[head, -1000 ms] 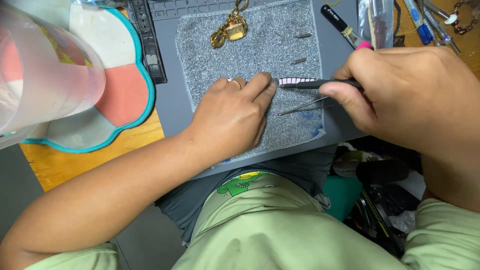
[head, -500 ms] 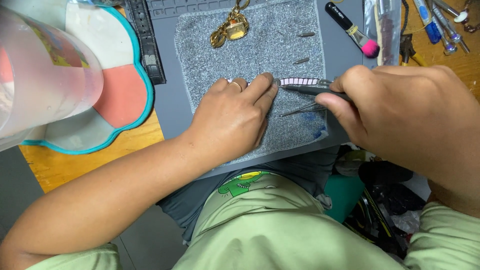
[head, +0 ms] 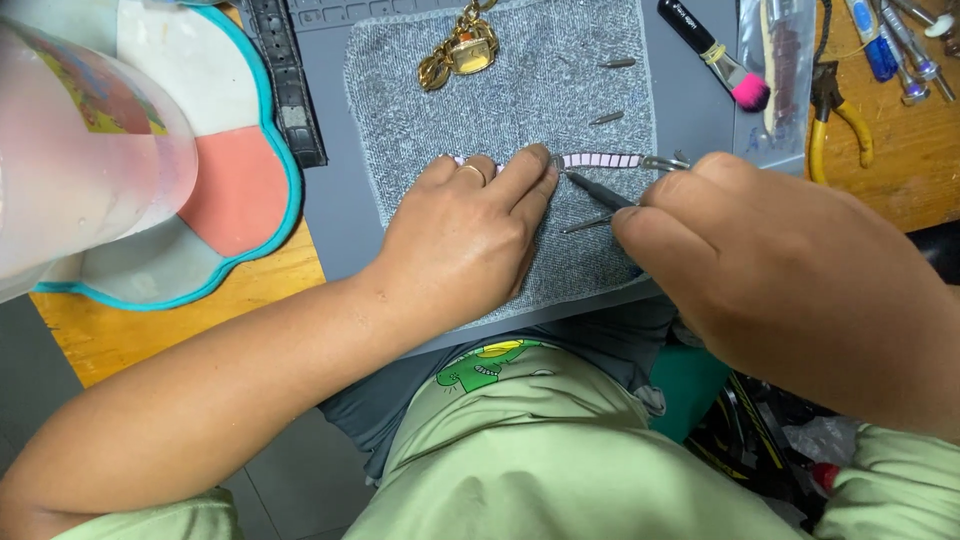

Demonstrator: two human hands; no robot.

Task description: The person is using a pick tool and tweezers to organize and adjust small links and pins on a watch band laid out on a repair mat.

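Left hand flat on grey cloth mat, fingertips pressing down pale link watch band near mat centre, grip pinned on band end. Right hand grip pinched on dark tweezers, tips touching band beside left index finger. Gold watch at mat far edge. Pink-tipped brush, yellow-handled pliers toward surface far right corner.
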